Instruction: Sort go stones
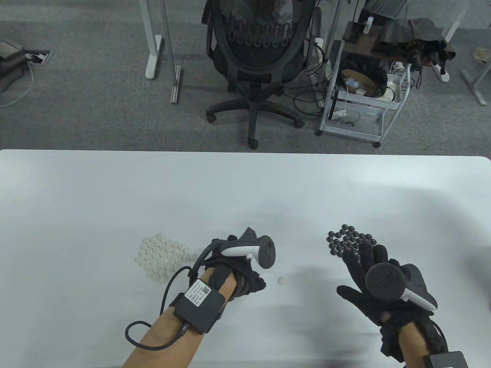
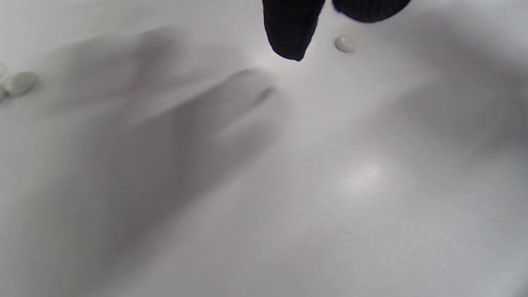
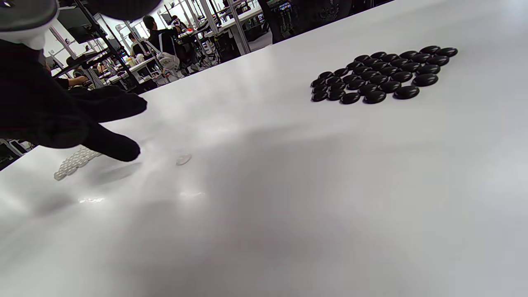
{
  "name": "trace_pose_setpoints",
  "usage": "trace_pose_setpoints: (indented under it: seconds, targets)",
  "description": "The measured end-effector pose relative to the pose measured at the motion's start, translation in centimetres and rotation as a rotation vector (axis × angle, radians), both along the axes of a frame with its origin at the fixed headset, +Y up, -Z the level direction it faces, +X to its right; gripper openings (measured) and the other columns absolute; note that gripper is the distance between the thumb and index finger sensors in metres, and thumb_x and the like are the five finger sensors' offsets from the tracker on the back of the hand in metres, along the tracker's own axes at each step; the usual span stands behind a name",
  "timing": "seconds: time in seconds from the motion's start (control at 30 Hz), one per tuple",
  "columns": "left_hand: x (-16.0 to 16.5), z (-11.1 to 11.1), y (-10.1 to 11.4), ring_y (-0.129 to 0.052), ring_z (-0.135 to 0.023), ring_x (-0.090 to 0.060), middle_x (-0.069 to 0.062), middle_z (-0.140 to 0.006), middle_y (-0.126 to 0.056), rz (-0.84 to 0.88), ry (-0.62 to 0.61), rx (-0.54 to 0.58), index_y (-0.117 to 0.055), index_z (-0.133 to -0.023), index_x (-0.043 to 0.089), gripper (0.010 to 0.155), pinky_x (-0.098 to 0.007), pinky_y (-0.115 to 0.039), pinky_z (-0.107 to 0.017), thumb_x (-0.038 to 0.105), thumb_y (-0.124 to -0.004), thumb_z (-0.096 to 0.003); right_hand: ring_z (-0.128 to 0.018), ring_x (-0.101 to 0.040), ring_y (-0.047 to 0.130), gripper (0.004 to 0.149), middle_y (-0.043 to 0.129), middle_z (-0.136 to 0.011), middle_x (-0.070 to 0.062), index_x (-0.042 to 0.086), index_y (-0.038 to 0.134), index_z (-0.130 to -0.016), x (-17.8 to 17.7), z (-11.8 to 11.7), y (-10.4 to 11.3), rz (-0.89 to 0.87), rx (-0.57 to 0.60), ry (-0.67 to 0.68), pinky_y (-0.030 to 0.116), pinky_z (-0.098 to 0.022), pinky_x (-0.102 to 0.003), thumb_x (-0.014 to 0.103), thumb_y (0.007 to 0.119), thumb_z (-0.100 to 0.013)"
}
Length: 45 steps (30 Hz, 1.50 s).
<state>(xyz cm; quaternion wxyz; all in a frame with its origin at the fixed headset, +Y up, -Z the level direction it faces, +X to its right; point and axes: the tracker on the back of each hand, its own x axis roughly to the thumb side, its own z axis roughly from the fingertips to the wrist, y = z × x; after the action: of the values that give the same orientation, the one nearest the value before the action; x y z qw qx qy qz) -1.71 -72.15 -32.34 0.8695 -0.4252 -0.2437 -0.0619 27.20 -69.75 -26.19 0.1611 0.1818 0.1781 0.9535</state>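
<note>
A lone white stone lies on the white table between my hands. It also shows in the left wrist view and the right wrist view. My left hand is just left of it, holding nothing, with its fingertips close to the stone but apart from it. A cluster of white stones lies to the left. A cluster of black stones lies to the right and also shows in the right wrist view. My right hand is flat and empty, its fingertips at the near edge of the black cluster.
The table's far edge faces an office chair and a white cart on the floor beyond. Cables run from the box on my left wrist.
</note>
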Motion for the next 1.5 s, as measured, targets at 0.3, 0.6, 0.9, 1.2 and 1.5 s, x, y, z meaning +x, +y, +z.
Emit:
trace_pose_setpoints:
  seconds: [0.3, 0.6, 0.9, 1.2, 1.5]
  targets:
    - [4.4, -0.2, -1.7, 0.013, -0.090, -0.062, -0.034, -0.111, 0.011, 0.027, -0.062, -0.011, -0.037, -0.119, 0.028, 0.064, -0.085, -0.004, -0.055, 0.047, -0.047, -0.0582, -0.086, -0.059, -0.012, 0.084, -0.009, -0.105, -0.034, 0.010, 0.011, -0.113, 0.2, 0.0, 0.0, -0.004, -0.001, -0.003, 0.005, -0.055, -0.080, 0.055, 0.054, -0.055]
    - [0.1, 0.9, -2.4, 0.012, -0.090, -0.062, -0.035, -0.110, 0.011, -0.085, -0.073, 0.020, -0.036, -0.118, 0.026, 0.064, -0.084, -0.004, -0.055, 0.046, -0.047, -0.0580, -0.087, -0.059, -0.012, 0.084, -0.009, -0.105, -0.034, 0.010, 0.012, -0.113, 0.3, 0.1, 0.3, -0.015, 0.010, -0.001, 0.005, -0.055, -0.080, 0.054, 0.055, -0.056]
    - [-13.1, 2.3, -1.6, 0.009, -0.090, -0.063, -0.035, -0.111, 0.007, -0.164, 0.175, 0.031, -0.045, -0.118, 0.024, 0.064, -0.085, -0.006, -0.055, 0.045, -0.049, -0.0579, -0.086, -0.059, -0.012, 0.084, -0.009, -0.105, -0.034, 0.010, 0.012, -0.113, 0.1, 0.1, 0.1, -0.001, 0.005, 0.001, 0.005, -0.055, -0.080, 0.054, 0.055, -0.055]
    - [-16.9, 1.4, -2.7, 0.016, -0.088, -0.062, -0.035, -0.108, 0.015, -0.126, 0.314, 0.019, -0.030, -0.117, 0.028, 0.064, -0.084, -0.001, -0.054, 0.044, -0.045, -0.0569, -0.086, -0.059, -0.012, 0.084, -0.009, -0.105, -0.034, 0.010, 0.011, -0.113, -0.1, 0.0, -0.1, 0.014, -0.005, -0.001, 0.005, -0.055, -0.080, 0.055, 0.054, -0.055]
    - [-17.7, -0.1, -2.3, 0.020, -0.087, -0.061, -0.034, -0.106, 0.021, -0.102, 0.386, 0.054, -0.024, -0.117, 0.029, 0.066, -0.084, 0.002, -0.054, 0.045, -0.042, -0.0562, -0.086, -0.059, -0.012, 0.084, -0.009, -0.105, -0.034, 0.010, 0.011, -0.113, -0.1, 0.1, 0.1, 0.003, 0.001, 0.003, 0.005, -0.055, -0.080, 0.055, 0.054, -0.055]
